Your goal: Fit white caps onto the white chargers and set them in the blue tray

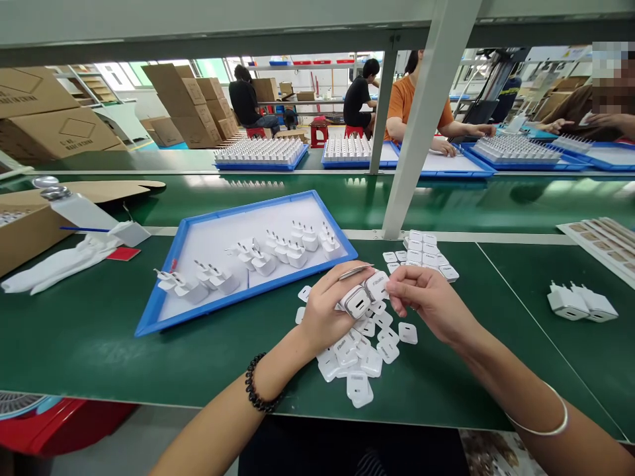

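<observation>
My left hand [325,311] is closed around two white plug chargers [356,303], whose front ends face me. The nearer one shows a dark port slot. A thin metal tool [355,272] also sticks out flat across the top of this hand. My right hand [429,301] pinches the edge of a small white end cover [378,285] at the front of the farther charger. Below both hands lies a loose pile of white end covers [358,354], several with printing or a slot. Stacked covers [423,248] stand just behind my right hand.
A blue-rimmed tray [248,291] with several upright chargers lies at left. Two chargers [580,304] sit at far right near a slotted board [602,248]. A bottle [86,211] and white cloth [64,263] lie left. A post [419,125] rises ahead; people work beyond.
</observation>
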Tool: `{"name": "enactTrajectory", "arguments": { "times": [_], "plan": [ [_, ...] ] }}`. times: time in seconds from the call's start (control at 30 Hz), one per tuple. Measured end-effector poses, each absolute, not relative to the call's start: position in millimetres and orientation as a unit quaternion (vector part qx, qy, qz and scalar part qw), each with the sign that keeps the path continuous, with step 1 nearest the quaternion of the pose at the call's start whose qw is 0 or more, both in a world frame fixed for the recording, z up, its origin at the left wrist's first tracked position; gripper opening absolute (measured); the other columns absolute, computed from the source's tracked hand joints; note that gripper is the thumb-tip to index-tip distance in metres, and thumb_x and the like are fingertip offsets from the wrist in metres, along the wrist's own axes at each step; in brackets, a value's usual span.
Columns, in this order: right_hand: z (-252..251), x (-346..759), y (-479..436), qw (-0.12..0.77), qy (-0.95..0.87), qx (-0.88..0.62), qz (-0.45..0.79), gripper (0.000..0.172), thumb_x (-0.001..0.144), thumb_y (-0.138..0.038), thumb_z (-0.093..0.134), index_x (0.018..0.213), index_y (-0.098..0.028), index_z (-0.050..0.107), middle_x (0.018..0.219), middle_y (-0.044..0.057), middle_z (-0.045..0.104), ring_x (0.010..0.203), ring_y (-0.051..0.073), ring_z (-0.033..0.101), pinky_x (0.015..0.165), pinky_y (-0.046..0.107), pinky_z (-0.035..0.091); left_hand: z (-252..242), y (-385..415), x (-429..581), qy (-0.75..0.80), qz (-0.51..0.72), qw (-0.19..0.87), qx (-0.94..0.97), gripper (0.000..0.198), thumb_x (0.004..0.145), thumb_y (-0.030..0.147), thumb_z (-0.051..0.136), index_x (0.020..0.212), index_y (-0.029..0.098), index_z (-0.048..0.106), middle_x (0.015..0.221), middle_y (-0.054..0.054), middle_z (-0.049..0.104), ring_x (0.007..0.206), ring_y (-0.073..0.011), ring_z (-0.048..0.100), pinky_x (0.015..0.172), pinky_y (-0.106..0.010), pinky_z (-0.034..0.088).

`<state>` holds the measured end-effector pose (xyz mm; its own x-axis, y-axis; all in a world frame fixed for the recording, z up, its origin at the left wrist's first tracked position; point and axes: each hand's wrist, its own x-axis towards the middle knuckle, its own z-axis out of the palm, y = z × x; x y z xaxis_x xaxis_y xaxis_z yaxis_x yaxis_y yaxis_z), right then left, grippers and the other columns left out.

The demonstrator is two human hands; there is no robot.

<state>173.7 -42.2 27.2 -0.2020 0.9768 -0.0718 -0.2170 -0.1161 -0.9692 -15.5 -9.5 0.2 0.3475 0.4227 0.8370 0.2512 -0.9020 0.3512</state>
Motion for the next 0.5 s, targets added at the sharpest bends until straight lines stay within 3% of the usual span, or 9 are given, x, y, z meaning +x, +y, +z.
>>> {"name": "enactTrajectory", "arguments": {
  "times": [0.5],
  "plan": [
    [21.7, 169.2, -41.9, 0.493, -0.499, -0.431, 0.567, 0.032, 0.07, -0.038, 0.079, 0.06, -0.019, 0.056, 0.046, -0.005, 0.053, 0.043, 0.008, 0.045, 0.044, 0.023, 0.036, -1.9, -8.2, -16.5, 0.197, 0.522, 0.085, 0.825, 0.042, 0.083, 0.015, 0.064, 0.124, 0.021, 0.058, 0.116, -0.011, 0.065, 0.107, -0.0231, 0.064, 0.09, -0.038, 0.056]
  ]
}}
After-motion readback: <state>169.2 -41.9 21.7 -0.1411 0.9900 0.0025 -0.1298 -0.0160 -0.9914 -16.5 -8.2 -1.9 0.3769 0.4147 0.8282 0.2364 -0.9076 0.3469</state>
